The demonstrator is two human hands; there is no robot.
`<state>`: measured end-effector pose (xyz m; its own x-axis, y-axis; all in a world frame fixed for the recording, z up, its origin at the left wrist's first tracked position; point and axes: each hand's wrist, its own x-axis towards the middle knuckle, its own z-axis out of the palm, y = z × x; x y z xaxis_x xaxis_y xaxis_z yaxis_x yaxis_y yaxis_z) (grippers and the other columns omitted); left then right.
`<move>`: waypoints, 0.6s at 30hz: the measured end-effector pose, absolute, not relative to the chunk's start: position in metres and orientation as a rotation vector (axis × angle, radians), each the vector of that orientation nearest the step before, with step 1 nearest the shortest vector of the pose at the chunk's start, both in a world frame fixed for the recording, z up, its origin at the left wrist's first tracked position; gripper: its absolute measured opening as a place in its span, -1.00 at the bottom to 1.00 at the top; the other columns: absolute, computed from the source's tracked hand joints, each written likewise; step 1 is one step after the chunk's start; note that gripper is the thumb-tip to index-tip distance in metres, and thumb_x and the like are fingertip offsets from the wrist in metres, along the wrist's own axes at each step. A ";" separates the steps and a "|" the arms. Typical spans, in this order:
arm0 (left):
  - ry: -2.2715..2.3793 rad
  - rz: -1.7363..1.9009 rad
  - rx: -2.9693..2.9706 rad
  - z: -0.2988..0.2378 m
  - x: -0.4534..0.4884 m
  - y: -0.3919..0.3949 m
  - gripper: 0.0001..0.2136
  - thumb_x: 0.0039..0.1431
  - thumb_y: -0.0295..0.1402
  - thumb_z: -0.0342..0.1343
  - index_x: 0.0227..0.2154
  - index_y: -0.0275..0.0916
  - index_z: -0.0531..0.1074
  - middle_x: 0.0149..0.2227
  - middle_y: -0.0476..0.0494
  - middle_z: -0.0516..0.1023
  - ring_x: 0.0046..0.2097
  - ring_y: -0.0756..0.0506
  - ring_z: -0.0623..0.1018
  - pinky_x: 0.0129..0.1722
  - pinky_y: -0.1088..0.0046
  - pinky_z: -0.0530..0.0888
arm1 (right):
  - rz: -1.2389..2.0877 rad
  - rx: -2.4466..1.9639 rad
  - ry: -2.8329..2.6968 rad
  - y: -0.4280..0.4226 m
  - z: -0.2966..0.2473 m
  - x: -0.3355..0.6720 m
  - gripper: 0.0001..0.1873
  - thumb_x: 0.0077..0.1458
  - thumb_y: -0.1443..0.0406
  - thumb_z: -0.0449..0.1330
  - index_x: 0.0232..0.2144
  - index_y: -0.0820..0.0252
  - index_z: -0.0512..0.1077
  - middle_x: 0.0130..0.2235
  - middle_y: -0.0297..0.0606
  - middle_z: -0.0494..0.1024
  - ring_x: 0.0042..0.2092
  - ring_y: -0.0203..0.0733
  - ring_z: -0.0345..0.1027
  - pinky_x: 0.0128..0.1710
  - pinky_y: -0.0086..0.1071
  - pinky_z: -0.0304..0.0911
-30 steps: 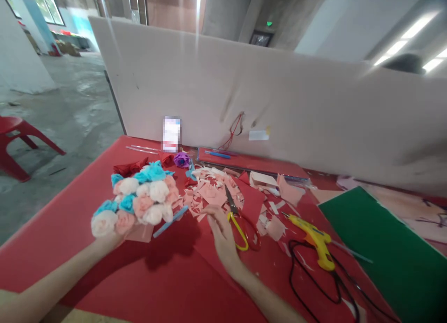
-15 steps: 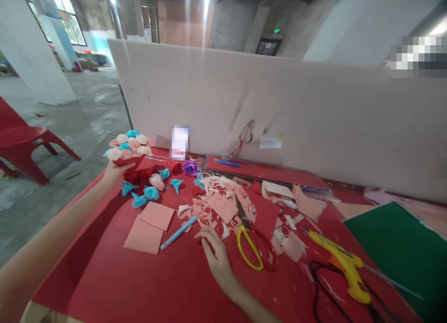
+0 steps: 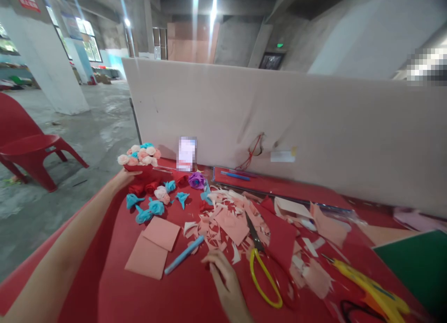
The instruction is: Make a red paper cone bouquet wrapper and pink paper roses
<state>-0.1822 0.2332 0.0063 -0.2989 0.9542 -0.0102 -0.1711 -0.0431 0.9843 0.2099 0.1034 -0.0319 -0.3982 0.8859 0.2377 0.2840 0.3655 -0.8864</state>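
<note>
At the far left edge of the table, my left hand is closed round the lower part of a red pot of paper flowers in white, pink and blue. My right hand rests on the red tabletop, its fingers loosely bent and apart, with nothing visible in them. A light-blue pen lies to its left, near some pink paper squares. Scissors with yellow and red handles lie to its right, blades over pink paper scraps. Loose blue paper flowers lie between the pot and the squares.
A yellow glue gun with a black cord lies at the right, beside a green sheet. A phone with a blurred screen leans on the pale partition. Left of the table stands a red chair.
The view has shifted, so the table and its contents sit lower and further right in the picture. My left hand still holds the flower pot; my right hand stays resting on the table.
</note>
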 end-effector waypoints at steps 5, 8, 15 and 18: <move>1.236 1.422 0.954 0.003 -0.195 0.249 -0.83 0.16 -0.39 0.03 -0.21 -0.35 0.35 -0.21 -0.15 0.44 -0.24 -0.06 0.48 -0.26 0.32 0.48 | 1.038 -1.009 -1.884 0.104 -0.035 0.212 -0.79 0.15 0.30 -0.06 -0.41 0.13 0.36 -0.35 -0.27 0.40 -0.31 -0.25 0.35 -0.29 -0.46 0.28; 1.208 1.384 0.982 0.002 -0.200 0.257 -0.84 0.15 -0.40 0.03 -0.22 -0.35 0.36 -0.24 -0.13 0.45 -0.27 -0.04 0.49 -0.29 0.34 0.48 | 1.065 -0.979 -1.886 0.104 -0.036 0.211 -0.77 0.16 0.27 -0.07 -0.40 0.13 0.37 -0.36 -0.26 0.39 -0.32 -0.25 0.35 -0.30 -0.46 0.28; 1.166 1.331 1.034 0.005 -0.202 0.256 -0.70 -0.28 -0.49 0.33 -0.38 -0.35 0.44 -0.38 -0.15 0.54 -0.33 -0.12 0.53 -0.30 0.39 0.49 | 1.089 -0.993 -1.828 0.105 -0.040 0.210 -0.73 0.17 0.20 -0.08 -0.42 0.13 0.36 -0.40 -0.26 0.37 -0.36 -0.24 0.33 -0.35 -0.45 0.28; 1.177 1.375 1.063 0.004 -0.200 0.259 -0.56 -0.40 -0.45 0.37 -0.31 -0.27 0.45 -0.30 -0.16 0.55 -0.22 -0.20 0.52 -0.23 0.39 0.47 | 1.094 -0.990 -1.846 0.105 -0.040 0.210 -0.74 0.17 0.20 -0.08 -0.39 0.13 0.36 -0.39 -0.26 0.38 -0.35 -0.25 0.33 -0.33 -0.45 0.27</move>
<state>-0.2004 0.2589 0.0037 -0.1179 0.9929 0.0148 -0.1389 -0.0312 0.9898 0.2104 0.1047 -0.0402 -0.4118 0.8852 0.2165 0.2354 0.3328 -0.9131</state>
